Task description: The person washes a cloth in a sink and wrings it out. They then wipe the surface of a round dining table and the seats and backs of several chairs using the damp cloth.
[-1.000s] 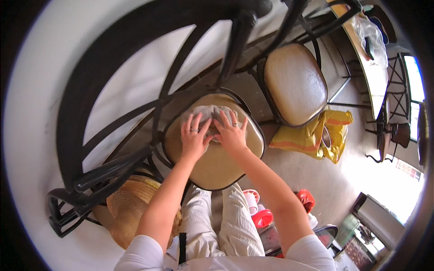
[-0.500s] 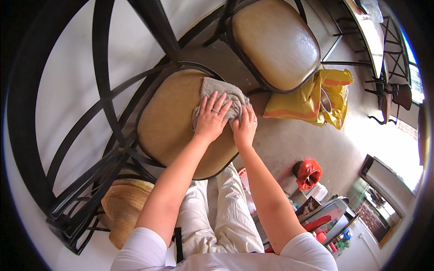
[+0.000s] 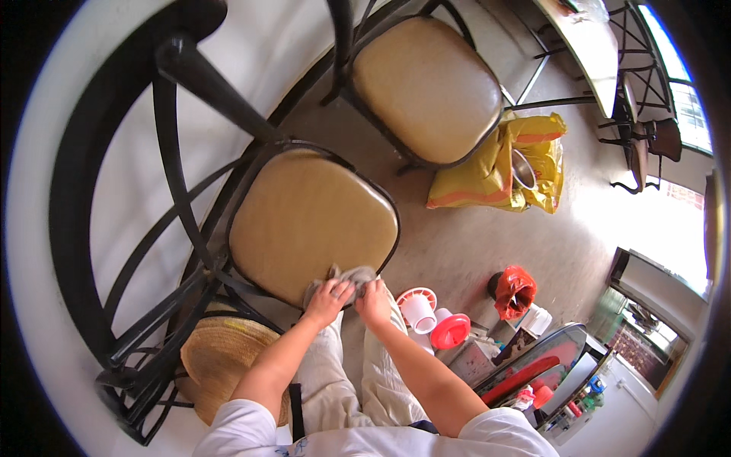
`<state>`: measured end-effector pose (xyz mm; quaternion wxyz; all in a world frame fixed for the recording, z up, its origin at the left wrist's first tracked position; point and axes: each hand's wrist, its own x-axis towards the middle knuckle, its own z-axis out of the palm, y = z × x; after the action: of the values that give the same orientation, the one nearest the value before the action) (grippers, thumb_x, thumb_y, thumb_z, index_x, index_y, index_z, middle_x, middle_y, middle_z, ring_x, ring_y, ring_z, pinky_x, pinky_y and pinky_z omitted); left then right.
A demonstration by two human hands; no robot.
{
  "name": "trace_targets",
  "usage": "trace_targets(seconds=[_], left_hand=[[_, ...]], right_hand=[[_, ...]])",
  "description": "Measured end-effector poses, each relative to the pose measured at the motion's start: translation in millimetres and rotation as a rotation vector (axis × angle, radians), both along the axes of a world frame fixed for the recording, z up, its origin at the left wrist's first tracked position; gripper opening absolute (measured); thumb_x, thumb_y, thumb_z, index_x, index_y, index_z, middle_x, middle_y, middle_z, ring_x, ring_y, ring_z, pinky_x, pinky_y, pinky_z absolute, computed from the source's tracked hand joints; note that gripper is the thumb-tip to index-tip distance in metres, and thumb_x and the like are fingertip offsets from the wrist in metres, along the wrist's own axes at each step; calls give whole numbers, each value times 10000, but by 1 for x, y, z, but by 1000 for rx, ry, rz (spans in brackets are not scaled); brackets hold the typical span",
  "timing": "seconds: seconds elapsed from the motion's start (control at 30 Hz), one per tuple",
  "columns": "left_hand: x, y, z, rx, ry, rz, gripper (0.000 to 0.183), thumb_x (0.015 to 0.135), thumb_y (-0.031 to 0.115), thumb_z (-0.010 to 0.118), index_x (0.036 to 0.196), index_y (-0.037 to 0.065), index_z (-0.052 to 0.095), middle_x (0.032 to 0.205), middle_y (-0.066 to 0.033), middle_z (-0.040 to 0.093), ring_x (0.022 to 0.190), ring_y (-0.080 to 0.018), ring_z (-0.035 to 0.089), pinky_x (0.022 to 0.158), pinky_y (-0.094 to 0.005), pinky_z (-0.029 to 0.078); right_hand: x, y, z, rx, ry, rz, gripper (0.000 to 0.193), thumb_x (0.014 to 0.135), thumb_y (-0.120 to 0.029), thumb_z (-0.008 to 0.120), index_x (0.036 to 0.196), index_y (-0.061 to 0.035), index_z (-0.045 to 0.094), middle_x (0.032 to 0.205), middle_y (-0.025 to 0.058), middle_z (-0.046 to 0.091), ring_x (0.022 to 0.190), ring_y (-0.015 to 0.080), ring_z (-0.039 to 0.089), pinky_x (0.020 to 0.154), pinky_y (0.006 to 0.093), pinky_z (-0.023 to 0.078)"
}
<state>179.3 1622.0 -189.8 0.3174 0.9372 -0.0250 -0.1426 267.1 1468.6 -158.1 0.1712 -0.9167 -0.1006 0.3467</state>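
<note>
So you've got both hands on a grey cloth (image 3: 339, 280) at the near edge of the tan padded chair seat (image 3: 312, 217). Your left hand (image 3: 329, 298) is pressed down on top of the cloth, fingers spread a bit, and your right hand (image 3: 374, 299) sits just beside it, touching the cloth's right end. The hands are close together, nearly touching, and the cloth is bunched up under them right where the cushion meets the black metal frame (image 3: 183, 190).

A second chair (image 3: 426, 87) with the same tan cushion stands farther off, to the right. A yellow sack (image 3: 487, 171) with orange stripes slumps on the floor right of it, with a metal bowl (image 3: 523, 169) tucked against it. Near right of your hands there's a red and white plastic container (image 3: 419, 308) and a red lid (image 3: 451, 331), and beyond those a red plastic bag (image 3: 514, 291). A woven straw hat (image 3: 217, 362) lies near left, under the chair frame, next to your left forearm.
</note>
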Motion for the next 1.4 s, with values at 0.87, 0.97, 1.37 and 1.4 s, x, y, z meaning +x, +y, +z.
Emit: trace_targets(seconds=[0.87,0.97,1.37,1.4], left_hand=[[566,-19,3,209,-219,-78,648,873,446,665,1467,264,483,1615,-54,318,1499,-331,241,1204,-581,181],[630,-29,-6,229,-304,-44,614,888,423,646,1458,254,492,1607,-51,330,1488,-329,262,1200,-564,192],[715,-40,-17,238,-375,27,529,867,371,654,1358,203,554,1522,-39,428,1455,-311,304,1196,-538,221],[710,-42,-16,216,-372,35,537,865,357,647,1367,192,546,1530,-46,423,1456,-318,303,1194,-546,219]], right_hand=[[483,-38,-57,320,-608,-229,765,865,-299,669,1491,20,367,1607,283,184,1471,497,181,1195,568,191],[553,-40,-56,295,-653,-233,730,857,-267,653,1474,20,392,1566,271,291,1445,470,268,1183,562,226],[635,-32,-64,378,-637,-291,581,852,-164,601,1401,-7,495,1446,221,479,1377,417,404,1149,501,327],[628,-31,-63,360,-667,-301,585,850,-162,601,1403,-6,491,1456,229,467,1380,427,396,1152,508,321]])
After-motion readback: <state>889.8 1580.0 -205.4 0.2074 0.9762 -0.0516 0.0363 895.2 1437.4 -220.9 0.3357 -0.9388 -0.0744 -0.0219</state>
